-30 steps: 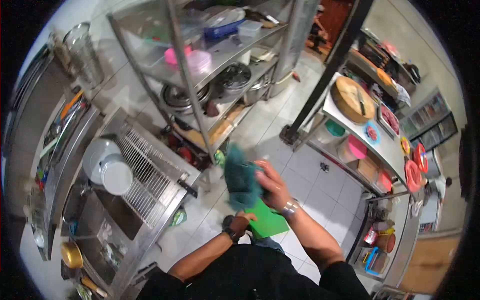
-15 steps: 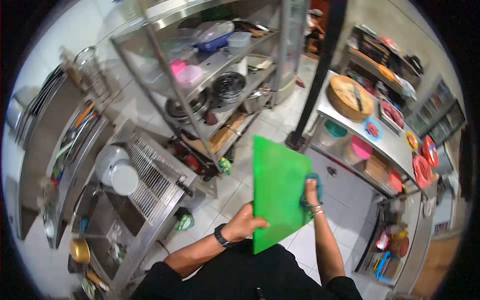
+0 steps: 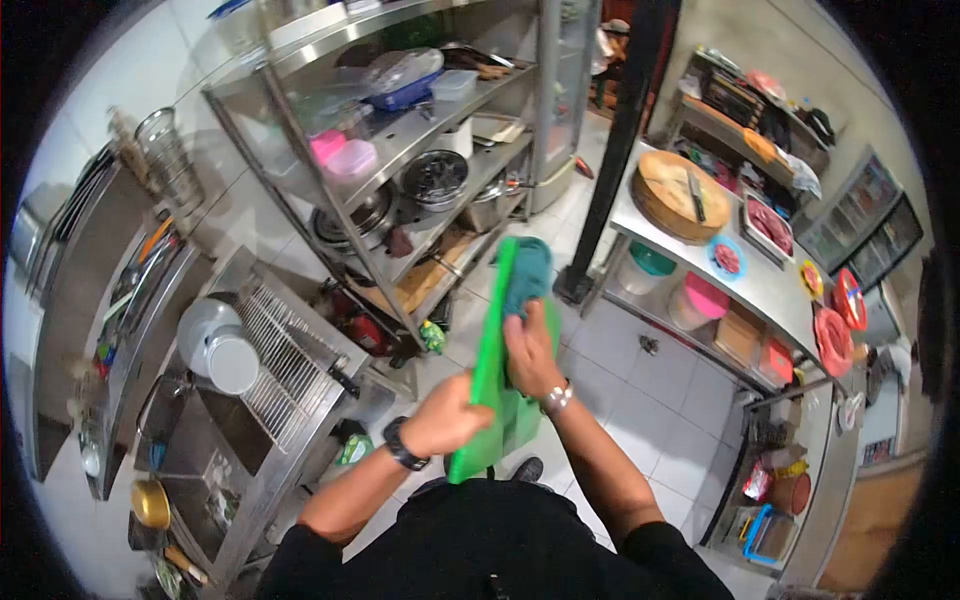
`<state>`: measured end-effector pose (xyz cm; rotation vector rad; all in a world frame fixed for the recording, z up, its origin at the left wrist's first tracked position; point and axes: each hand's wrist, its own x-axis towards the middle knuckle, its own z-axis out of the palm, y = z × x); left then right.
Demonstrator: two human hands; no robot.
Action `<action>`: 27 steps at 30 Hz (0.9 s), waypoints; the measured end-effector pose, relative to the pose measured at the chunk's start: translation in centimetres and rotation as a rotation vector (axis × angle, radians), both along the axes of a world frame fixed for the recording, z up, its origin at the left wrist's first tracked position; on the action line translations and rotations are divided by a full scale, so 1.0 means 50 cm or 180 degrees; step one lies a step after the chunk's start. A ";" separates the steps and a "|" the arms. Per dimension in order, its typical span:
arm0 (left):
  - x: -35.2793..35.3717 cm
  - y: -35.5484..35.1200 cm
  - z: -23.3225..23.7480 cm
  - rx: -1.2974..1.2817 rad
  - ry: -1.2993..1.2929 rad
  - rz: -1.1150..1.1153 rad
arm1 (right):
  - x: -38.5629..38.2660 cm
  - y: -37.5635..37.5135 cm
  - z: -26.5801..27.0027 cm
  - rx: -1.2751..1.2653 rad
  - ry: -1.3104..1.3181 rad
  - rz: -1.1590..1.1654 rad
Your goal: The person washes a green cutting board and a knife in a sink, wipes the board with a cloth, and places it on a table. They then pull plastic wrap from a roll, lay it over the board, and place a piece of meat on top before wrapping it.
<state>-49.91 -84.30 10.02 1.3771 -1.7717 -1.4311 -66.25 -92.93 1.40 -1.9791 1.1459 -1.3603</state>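
Observation:
A green cutting board (image 3: 515, 425) is held upright in front of my body, turned nearly edge-on to me. My left hand (image 3: 447, 412), with a black watch on the wrist, is closed around its near left edge. On the far side of the board, a teal cloth (image 3: 528, 278) lies against the upper part of the surface. My right hand (image 3: 533, 352), a bracelet at its wrist, is closed on that cloth and presses it to the board. Part of the right fingers is hidden behind the cloth.
To the left stands a steel sink (image 3: 205, 455) with a wire drying rack (image 3: 285, 350) holding bowls. A metal shelf (image 3: 400, 165) with pots is ahead. Rightward, a steel table (image 3: 640, 215) carries a round wooden chopping block (image 3: 665, 190), a knife (image 3: 696, 195) and meat (image 3: 768, 222). A black post (image 3: 620, 140) rises between.
The board has turned from broadside to nearly edge-on and shifted left. My right hand and the cloth have moved up and left along it; my left hand still grips the edge.

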 end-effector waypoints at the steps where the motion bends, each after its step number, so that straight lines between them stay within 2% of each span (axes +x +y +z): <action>1: 0.009 -0.007 0.006 -0.0037 0.0504 -0.0007 | 0.010 -0.025 -0.008 0.0173 -0.0440 -0.0095; 3: 0.030 -0.016 -0.012 0.0814 0.1538 0.0523 | -0.020 -0.106 -0.162 -0.0457 0.0234 -0.0403; 4: 0.035 -0.018 -0.011 0.0809 0.1536 0.0462 | -0.040 -0.137 -0.224 -0.0673 0.0460 -0.0534; 6: 0.043 -0.009 -0.006 0.1321 0.2029 0.1125 | -0.098 -0.145 -0.272 0.1803 0.0835 -0.0427; 7: 0.047 -0.006 -0.004 0.1353 0.2018 0.1097 | -0.128 -0.142 -0.314 0.1830 0.0828 -0.0459; 8: 0.052 -0.001 -0.002 0.1444 0.2006 0.1155 | -0.159 -0.130 -0.365 0.2192 0.1039 -0.0532; 9: 0.057 0.004 -0.002 0.1532 0.1993 0.1218 | -0.188 -0.109 -0.398 0.2552 0.1250 -0.0595; 10: 0.062 0.007 -0.005 0.1534 0.2025 0.1221 | -0.216 -0.081 -0.411 0.2581 0.1246 -0.0606; 12: 0.071 0.008 -0.003 0.1574 0.2024 0.1293 | -0.266 -0.016 -0.432 0.2857 0.0737 -0.0197; 18: 0.093 -0.032 -0.044 0.1757 0.2354 0.1713 | -0.354 0.164 -0.514 0.2917 0.0325 -0.0510; 19: 0.088 -0.040 -0.047 0.1747 0.2363 0.1631 | -0.361 0.184 -0.485 0.2878 0.0310 -0.0581; 21: 0.080 -0.042 -0.064 0.1534 0.2356 0.1696 | -0.359 0.260 -0.368 0.3120 0.0268 -0.0106; 22: 0.072 -0.042 -0.075 0.1497 0.2366 0.1668 | -0.348 0.279 -0.320 0.3106 0.0253 -0.0175; 24: 0.040 -0.041 -0.098 0.1335 0.2377 0.1649 | -0.291 0.318 -0.234 0.2424 0.0684 0.0162; 25: 0.022 -0.037 -0.109 0.1147 0.2403 0.1697 | -0.247 0.322 -0.186 0.2230 0.0339 0.0298; 27: -0.010 -0.030 -0.122 0.1188 0.2402 0.1685 | -0.149 0.309 -0.126 0.1362 0.0259 0.0584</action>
